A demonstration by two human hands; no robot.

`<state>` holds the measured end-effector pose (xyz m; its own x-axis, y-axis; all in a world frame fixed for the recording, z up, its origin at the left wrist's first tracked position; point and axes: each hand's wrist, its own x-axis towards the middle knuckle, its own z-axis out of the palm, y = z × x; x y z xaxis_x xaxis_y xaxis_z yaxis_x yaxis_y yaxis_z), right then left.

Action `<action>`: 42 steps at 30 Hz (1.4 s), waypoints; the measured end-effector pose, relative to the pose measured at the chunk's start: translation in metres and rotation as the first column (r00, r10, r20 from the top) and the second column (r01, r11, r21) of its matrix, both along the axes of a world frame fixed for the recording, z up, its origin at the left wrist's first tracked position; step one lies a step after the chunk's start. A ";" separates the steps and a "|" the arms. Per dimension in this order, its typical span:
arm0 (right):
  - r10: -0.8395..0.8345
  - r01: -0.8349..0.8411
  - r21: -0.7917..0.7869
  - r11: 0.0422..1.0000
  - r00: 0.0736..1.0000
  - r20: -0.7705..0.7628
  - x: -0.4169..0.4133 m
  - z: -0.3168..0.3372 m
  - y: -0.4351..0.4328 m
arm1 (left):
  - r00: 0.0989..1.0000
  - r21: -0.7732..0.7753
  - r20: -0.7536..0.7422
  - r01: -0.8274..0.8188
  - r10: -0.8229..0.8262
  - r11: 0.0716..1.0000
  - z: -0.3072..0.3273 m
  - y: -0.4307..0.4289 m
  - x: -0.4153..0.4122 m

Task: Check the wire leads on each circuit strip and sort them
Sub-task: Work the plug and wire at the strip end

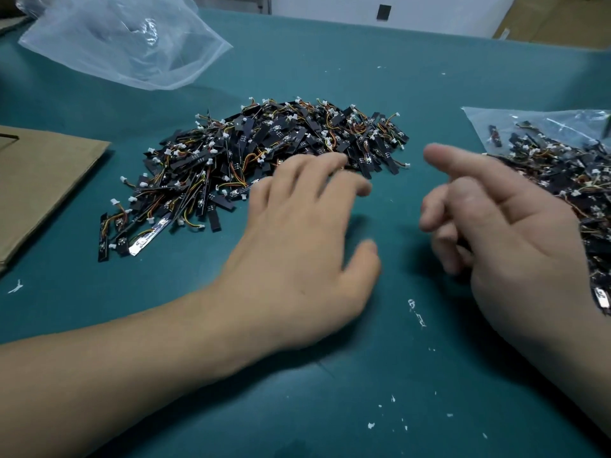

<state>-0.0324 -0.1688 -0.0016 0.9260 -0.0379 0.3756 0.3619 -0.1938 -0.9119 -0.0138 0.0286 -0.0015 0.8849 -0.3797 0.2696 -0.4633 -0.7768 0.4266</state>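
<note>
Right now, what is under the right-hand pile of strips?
A clear plastic bag shows at the far edge of the pile; the right hand hides the near side.

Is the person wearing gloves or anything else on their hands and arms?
No. The left hand and the right hand are both bare: no gloves, rings or watch show. No sleeve shows on either arm as far as the picture reaches.

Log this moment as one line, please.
left hand: open, at middle circuit strip pile; right hand: loosely curled, nothing visibly held; second pile: on plastic bag
</note>
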 end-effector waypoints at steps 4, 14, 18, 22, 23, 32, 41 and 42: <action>0.097 -0.102 -0.200 0.974 0.995 -0.035 -0.004 0.000 0.002 | 0.993 0.344 -0.057 -0.075 0.100 0.936 -0.001 -0.004 -0.004; 0.148 -0.162 -0.227 0.960 0.986 -0.076 -0.007 0.004 0.003 | 1.000 0.306 0.006 -0.017 0.016 0.952 0.003 0.000 -0.002; 0.110 -0.115 -0.220 0.969 0.993 -0.031 -0.005 0.003 0.002 | 0.985 0.051 0.065 0.154 -0.157 0.987 0.005 0.002 0.001; 0.045 -0.049 -0.076 0.996 0.998 -0.050 -0.001 0.001 0.001 | 0.944 -0.122 0.075 0.329 -0.322 0.936 0.002 0.001 0.002; 0.035 -0.039 -0.057 0.998 0.998 -0.056 0.000 0.001 0.000 | 0.935 -0.135 0.080 0.354 -0.346 0.925 0.000 0.000 0.002; -0.036 0.007 -0.308 0.951 0.995 -0.088 0.001 0.001 0.001 | 0.964 -0.462 0.048 0.254 -0.263 0.850 -0.003 0.000 0.007; 0.010 -0.058 -0.488 0.871 0.995 -0.099 -0.002 0.002 0.004 | 0.961 -0.773 -0.095 0.092 -0.259 0.628 0.000 0.001 0.018; 0.006 -0.052 -0.483 0.874 0.995 -0.097 -0.002 0.002 0.004 | 0.960 -0.769 -0.090 0.102 -0.264 0.631 0.000 0.001 0.018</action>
